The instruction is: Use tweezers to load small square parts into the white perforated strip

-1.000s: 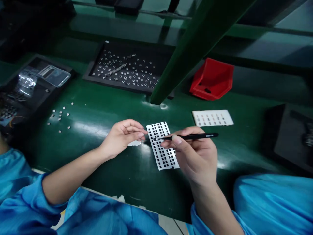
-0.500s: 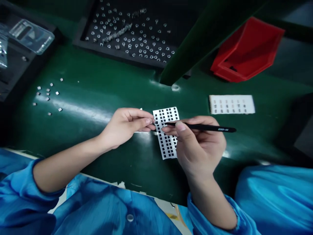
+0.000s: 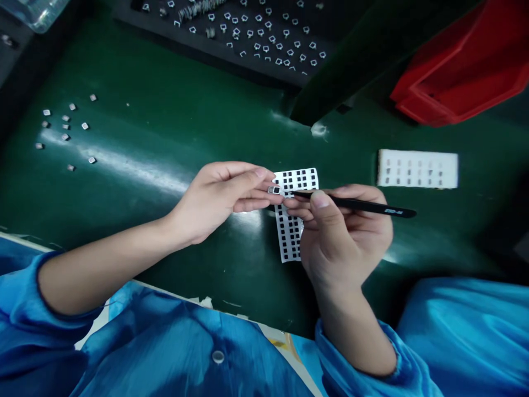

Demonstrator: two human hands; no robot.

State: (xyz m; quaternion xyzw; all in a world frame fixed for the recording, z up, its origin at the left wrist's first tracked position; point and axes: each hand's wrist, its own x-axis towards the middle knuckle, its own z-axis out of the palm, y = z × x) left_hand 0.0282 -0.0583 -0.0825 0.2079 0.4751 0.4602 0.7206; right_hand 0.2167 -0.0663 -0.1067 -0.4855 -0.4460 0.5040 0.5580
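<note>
The person's left hand (image 3: pixel 219 196) reaches in from the left, its fingers (image 3: pixel 258 187) nearly closed, with the fingertips against the edge of a white perforated strip (image 3: pixel 296 179) printed with rows of black square windows. The pictures do not settle whether they pinch it. The right hand (image 3: pixel 343 237) grips slim black tweezers (image 3: pixel 363 205) between thumb and fingers, and the right fingers lie across the strip. The tweezer tips reach a tiny square metal part (image 3: pixel 274 190) with a dark centre, which sits at the strip's upper left edge, just beside the left fingertips; whether the tips clamp it is too small to tell.

On the green worktop (image 3: pixel 144 71), loose metal parts (image 3: pixel 65 127) lie scattered to the left. Beyond the hands is a black tray (image 3: pixel 256 33) holding many small metal pieces, and to the right is a white card (image 3: pixel 417 169) with rows of small marks. A red plastic bin (image 3: pixel 458 60) sits top right, beside a green post (image 3: pixel 351 71). Blue sleeves (image 3: pixel 198 342) fill the bottom.
</note>
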